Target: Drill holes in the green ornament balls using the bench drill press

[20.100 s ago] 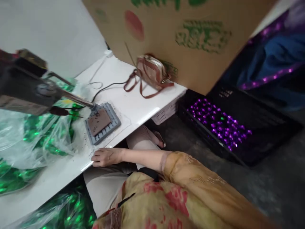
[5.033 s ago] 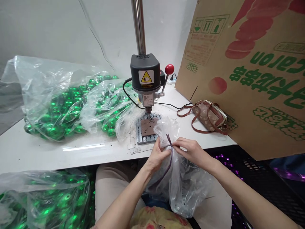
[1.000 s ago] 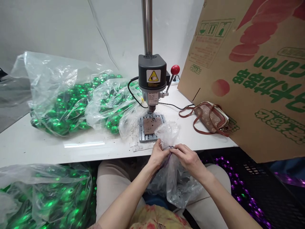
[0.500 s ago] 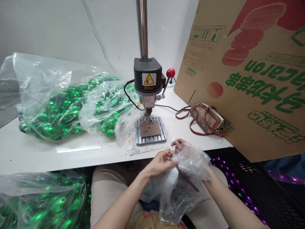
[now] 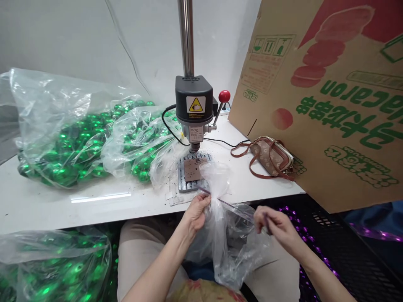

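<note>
A clear plastic bag (image 5: pixel 222 251) hangs over my lap, gathered to a narrow neck with its mouth puffed out above the table edge. A thin dark purple tie (image 5: pixel 231 204) passes around that neck. My left hand (image 5: pixel 197 210) pinches the tie at the left side of the neck, fingers closed, and a short end sticks out past them. To the right, my right hand (image 5: pixel 277 226) is closed on the tie's other end, which stretches between the two hands. What the bag contains is hard to make out.
A small drill press (image 5: pixel 194 100) with a red-knobbed lever stands on the white table (image 5: pixel 103 209). Bags of shiny green balls (image 5: pixel 66 147) lie left. A brown handbag (image 5: pixel 270 157) and large cardboard box (image 5: pixel 315 105) are right. Purple beads (image 5: pixel 294 218) hang near a black crate (image 5: pixel 355 260).
My hands have moved apart, the right one outward to the right with the tie's end. The bag's neck is now drawn narrow, and its mouth stands up in front of the drill base.
</note>
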`<state>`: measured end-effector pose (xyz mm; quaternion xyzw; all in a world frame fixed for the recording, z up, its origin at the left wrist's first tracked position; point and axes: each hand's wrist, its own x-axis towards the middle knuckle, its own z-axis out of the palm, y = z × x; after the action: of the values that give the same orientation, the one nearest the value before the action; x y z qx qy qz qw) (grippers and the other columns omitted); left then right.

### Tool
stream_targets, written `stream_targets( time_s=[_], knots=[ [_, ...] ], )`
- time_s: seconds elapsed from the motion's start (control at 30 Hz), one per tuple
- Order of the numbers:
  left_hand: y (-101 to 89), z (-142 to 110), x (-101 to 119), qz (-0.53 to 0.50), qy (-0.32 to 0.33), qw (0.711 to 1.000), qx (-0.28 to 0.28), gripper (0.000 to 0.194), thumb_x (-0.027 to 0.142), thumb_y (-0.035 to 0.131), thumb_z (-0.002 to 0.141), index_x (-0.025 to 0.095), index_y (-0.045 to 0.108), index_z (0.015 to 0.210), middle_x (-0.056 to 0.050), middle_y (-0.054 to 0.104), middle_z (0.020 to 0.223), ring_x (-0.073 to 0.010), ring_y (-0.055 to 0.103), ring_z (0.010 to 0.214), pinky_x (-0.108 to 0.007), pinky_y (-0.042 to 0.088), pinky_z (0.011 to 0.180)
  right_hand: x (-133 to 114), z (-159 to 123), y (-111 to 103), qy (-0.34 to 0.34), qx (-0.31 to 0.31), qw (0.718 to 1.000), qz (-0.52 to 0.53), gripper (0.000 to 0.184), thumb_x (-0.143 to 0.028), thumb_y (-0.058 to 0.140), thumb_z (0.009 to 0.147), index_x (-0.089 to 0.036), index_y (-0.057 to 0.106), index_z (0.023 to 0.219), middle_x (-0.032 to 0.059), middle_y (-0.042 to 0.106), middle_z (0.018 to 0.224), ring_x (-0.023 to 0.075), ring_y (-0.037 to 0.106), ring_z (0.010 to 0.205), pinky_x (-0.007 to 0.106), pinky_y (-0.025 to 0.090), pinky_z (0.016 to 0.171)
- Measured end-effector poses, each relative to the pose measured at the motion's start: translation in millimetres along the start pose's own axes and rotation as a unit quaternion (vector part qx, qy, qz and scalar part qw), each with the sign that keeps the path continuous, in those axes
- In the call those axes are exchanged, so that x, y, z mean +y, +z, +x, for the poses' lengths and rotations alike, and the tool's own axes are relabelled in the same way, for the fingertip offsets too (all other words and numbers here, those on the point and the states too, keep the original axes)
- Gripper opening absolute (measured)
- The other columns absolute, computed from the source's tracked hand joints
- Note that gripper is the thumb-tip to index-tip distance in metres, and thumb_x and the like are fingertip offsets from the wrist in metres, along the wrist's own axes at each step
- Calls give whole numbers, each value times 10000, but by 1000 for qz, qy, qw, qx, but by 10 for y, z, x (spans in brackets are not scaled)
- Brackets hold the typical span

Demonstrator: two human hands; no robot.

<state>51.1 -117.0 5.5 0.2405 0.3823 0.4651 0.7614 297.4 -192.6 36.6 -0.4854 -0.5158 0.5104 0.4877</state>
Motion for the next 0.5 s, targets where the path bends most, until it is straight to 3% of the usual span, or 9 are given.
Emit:
stream_targets(
  time_s=[0.1, 0.2, 0.27, 0.37, 0.43, 0.5],
  knots=[
    [-40, -110, 44, 60, -7, 993, -106, 524, 439, 948, 533, 134, 708, 885, -52, 705, 772, -162, 651, 711, -269, 493, 746, 104, 123, -328, -12, 147, 987, 63, 467, -585, 670, 799, -192, 463, 652, -72, 399, 529, 73, 468, 447, 224, 420, 462],
    [-51, -204, 117, 179, -11, 965, -194, 491, 379, 950, 545, 136, 721, 906, -70, 728, 856, -193, 678, 819, -267, 506, 780, -50, 213, -639, -49, 270, 955, 111, 517, -615, 730, 719, -203, 424, 660, -81, 391, 561, 73, 509, 502, 238, 505, 518],
    [-50, -229, 177, 211, 9, 961, -180, 501, 353, 952, 529, 147, 723, 924, -76, 744, 911, -206, 685, 861, -266, 519, 790, -236, 174, -815, -80, 328, 933, 127, 496, -636, 729, 706, -217, 465, 696, -68, 431, 602, 77, 536, 554, 251, 541, 572],
    [-101, -231, 256, 211, 30, 972, -104, 437, 351, 931, 537, 146, 726, 863, -67, 751, 812, -205, 681, 756, -266, 539, 699, -440, -4, -1008, -87, 364, 919, 121, 442, -612, 743, 692, -230, 527, 744, -55, 468, 606, 82, 512, 539, 260, 522, 554],
    [-200, -221, 283, 210, 19, 976, -47, 348, 320, 903, 565, 149, 725, 810, -55, 743, 739, -206, 676, 702, -267, 551, 648, -432, -140, -1096, -57, 368, 922, 102, 434, -599, 759, 669, -226, 554, 758, -54, 485, 573, 80, 470, 482, 256, 469, 489],
    [-344, -209, 283, 191, -5, 982, -6, 304, 256, 869, 583, 163, 742, 843, -58, 765, 801, -234, 707, 783, -290, 588, 696, -289, -269, -1163, -16, 375, 923, 79, 444, -614, 749, 666, -221, 569, 768, -63, 469, 524, 66, 400, 416, 237, 391, 425]
  ],
)
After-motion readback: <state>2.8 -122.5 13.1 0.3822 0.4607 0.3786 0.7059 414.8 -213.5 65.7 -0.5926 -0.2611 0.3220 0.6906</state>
